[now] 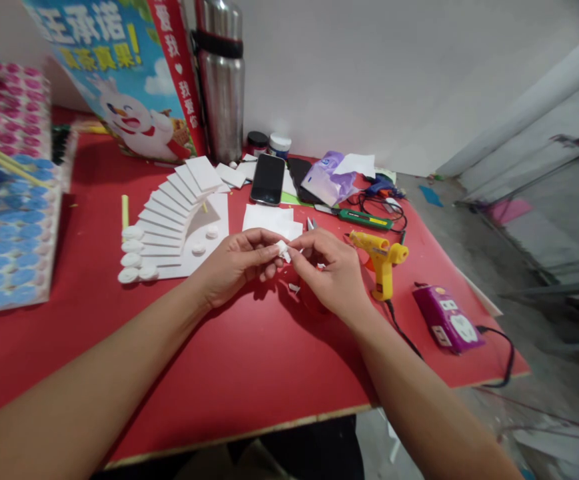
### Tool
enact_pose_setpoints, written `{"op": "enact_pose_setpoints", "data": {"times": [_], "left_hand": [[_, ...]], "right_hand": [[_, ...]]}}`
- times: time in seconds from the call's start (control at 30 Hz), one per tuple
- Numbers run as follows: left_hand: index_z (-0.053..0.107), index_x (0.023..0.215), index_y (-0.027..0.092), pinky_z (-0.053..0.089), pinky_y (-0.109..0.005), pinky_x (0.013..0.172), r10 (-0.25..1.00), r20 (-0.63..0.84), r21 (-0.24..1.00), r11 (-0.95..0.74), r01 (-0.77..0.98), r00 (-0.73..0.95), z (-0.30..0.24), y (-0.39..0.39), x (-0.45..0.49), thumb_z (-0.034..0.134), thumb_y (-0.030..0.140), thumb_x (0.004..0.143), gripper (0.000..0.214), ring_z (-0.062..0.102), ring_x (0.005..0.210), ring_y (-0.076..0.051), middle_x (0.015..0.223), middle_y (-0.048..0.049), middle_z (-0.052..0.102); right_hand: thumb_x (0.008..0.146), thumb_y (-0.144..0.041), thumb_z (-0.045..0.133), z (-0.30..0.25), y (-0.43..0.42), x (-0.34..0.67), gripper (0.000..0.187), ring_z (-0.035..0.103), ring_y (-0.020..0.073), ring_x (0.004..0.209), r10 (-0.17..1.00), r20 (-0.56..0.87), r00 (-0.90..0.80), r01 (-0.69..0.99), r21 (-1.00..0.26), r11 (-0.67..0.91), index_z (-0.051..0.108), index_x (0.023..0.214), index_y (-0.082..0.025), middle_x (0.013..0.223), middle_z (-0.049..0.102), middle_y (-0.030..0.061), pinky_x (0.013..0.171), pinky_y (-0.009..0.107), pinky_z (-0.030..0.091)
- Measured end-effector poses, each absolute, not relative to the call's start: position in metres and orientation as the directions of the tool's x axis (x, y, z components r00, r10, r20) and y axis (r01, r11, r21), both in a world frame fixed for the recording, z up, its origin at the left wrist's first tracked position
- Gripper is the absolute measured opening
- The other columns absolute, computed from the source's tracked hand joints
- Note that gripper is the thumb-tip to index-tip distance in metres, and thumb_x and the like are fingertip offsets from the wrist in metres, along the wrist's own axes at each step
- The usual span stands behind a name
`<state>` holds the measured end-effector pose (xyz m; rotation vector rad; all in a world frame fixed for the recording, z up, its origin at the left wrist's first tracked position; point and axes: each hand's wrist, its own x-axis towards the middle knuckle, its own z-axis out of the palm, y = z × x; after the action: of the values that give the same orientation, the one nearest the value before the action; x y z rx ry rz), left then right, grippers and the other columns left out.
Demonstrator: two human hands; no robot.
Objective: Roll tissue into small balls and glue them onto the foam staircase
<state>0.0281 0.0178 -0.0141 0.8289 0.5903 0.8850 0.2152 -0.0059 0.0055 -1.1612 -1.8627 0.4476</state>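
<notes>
Both my hands meet over the middle of the red table (pixel 249 360). My left hand (pixel 236 261) and my right hand (pixel 332 270) pinch a small white foam piece (pixel 282 249) between their fingertips. Fingers of both hands are closed on it. Just behind the hands lie loose white foam sheets (pixel 269 218). To the left stands a white foam model of fanned steps (pixel 179 217) with small white discs along its front edge. A tiny white scrap (pixel 294 288) lies on the table under my right hand.
A yellow glue gun (pixel 382 257) stands right of my right hand, its cable running to a purple power strip (pixel 446 319). A phone (pixel 268 178), steel flask (pixel 220 80), small jars, cutter (pixel 364 218), printed carton (pixel 119 73) and a blue-and-pink dotted board (pixel 6 200) surround the area.
</notes>
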Motion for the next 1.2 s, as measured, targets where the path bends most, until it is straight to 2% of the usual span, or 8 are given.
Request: {"op": "enact_pose_setpoints", "data": {"times": [0.47, 0.57, 0.7, 0.77, 0.87, 0.97, 1.1, 1.2], "left_hand": [[0.071, 0.093, 0.009, 0.05, -0.014, 0.054, 0.833, -0.169, 0.77, 0.445, -0.456, 0.527, -0.014, 0.02, 0.027, 0.087, 0.021, 0.076, 0.027, 0.06, 0.054, -0.006, 0.073, -0.0041, 0.072], [0.069, 0.094, 0.01, 0.051, -0.016, 0.055, 0.846, -0.14, 0.801, 0.402, -0.443, 0.514, -0.015, 0.02, 0.028, 0.086, 0.024, 0.078, 0.027, 0.061, 0.055, -0.007, 0.073, -0.0033, 0.071], [0.066, 0.104, 0.016, 0.052, -0.023, 0.054, 0.898, -0.064, 0.93, 0.212, -0.301, 0.435, -0.016, 0.016, 0.03, 0.08, 0.032, 0.083, 0.029, 0.062, 0.059, -0.013, 0.076, -0.0016, 0.069], [0.067, 0.102, 0.017, 0.051, -0.024, 0.061, 0.936, 0.034, 0.988, 0.021, -0.152, 0.35, -0.015, 0.014, 0.031, 0.079, 0.029, 0.084, 0.025, 0.062, 0.066, -0.013, 0.078, -0.0012, 0.067], [0.069, 0.097, 0.017, 0.045, -0.022, 0.063, 0.931, 0.22, 0.967, -0.248, 0.062, 0.292, -0.013, 0.01, 0.031, 0.075, 0.024, 0.085, 0.015, 0.056, 0.067, -0.011, 0.08, -0.0006, 0.064], [0.069, 0.097, 0.019, 0.042, -0.024, 0.062, 0.896, 0.311, 0.913, -0.374, 0.161, 0.318, -0.012, 0.008, 0.03, 0.07, 0.021, 0.087, 0.01, 0.052, 0.063, -0.011, 0.077, 0.0008, 0.061], [0.068, 0.093, 0.019, 0.042, -0.026, 0.066, 0.882, 0.345, 0.901, -0.407, 0.151, 0.319, -0.011, 0.008, 0.031, 0.069, 0.019, 0.086, 0.007, 0.053, 0.067, -0.013, 0.079, 0.0, 0.061], [0.066, 0.091, 0.018, 0.044, -0.024, 0.065, 0.93, 0.234, 0.968, -0.25, 0.021, 0.283, -0.012, 0.009, 0.034, 0.073, 0.019, 0.082, 0.011, 0.054, 0.068, -0.011, 0.079, 0.0001, 0.061]], "right_hand": [[0.093, -0.016, 0.062, 0.007, -0.007, 0.214, 0.009, 0.058, 0.0114, 0.068, 0.846, 0.488, -0.216, 0.512, -0.681, 0.524, 0.07, 0.096, -0.02, 0.092, 0.069, 0.0027, 0.063, 0.027, 0.047], [0.093, -0.017, 0.063, 0.004, -0.006, 0.215, 0.007, 0.058, 0.0116, 0.067, 0.858, 0.476, -0.192, 0.532, -0.684, 0.499, 0.067, 0.088, -0.02, 0.086, 0.066, 0.0012, 0.063, 0.027, 0.047], [0.093, -0.019, 0.061, 0.009, -0.005, 0.222, 0.006, 0.06, 0.0122, 0.065, 0.887, 0.445, -0.121, 0.615, -0.668, 0.419, 0.066, 0.095, -0.019, 0.089, 0.07, 0.0024, 0.062, 0.027, 0.046], [0.094, -0.022, 0.06, 0.016, -0.006, 0.225, 0.011, 0.063, 0.0156, 0.067, 0.921, 0.375, -0.102, 0.758, -0.57, 0.316, 0.066, 0.102, -0.019, 0.088, 0.071, 0.0045, 0.063, 0.029, 0.046], [0.095, -0.029, 0.06, 0.03, -0.016, 0.228, 0.021, 0.068, 0.0265, 0.073, 0.987, 0.129, -0.092, 0.972, -0.206, 0.118, 0.065, 0.11, -0.016, 0.088, 0.072, 0.0126, 0.062, 0.035, 0.045], [0.096, -0.031, 0.058, 0.037, -0.03, 0.229, 0.028, 0.07, 0.0374, 0.082, 0.996, -0.065, -0.056, 0.996, 0.066, 0.06, 0.064, 0.115, -0.011, 0.101, 0.069, 0.0244, 0.063, 0.04, 0.047], [0.091, -0.025, 0.059, 0.035, -0.04, 0.232, 0.033, 0.07, 0.0432, 0.087, 0.987, -0.157, -0.044, 0.995, 0.083, 0.057, 0.06, 0.119, -0.006, 0.107, 0.065, 0.0305, 0.07, 0.048, 0.051], [0.086, -0.025, 0.06, 0.033, -0.035, 0.231, 0.039, 0.072, 0.0427, 0.09, 0.981, -0.192, 0.028, 0.998, 0.055, -0.017, 0.058, 0.121, -0.007, 0.112, 0.066, 0.0304, 0.072, 0.048, 0.053]]}}
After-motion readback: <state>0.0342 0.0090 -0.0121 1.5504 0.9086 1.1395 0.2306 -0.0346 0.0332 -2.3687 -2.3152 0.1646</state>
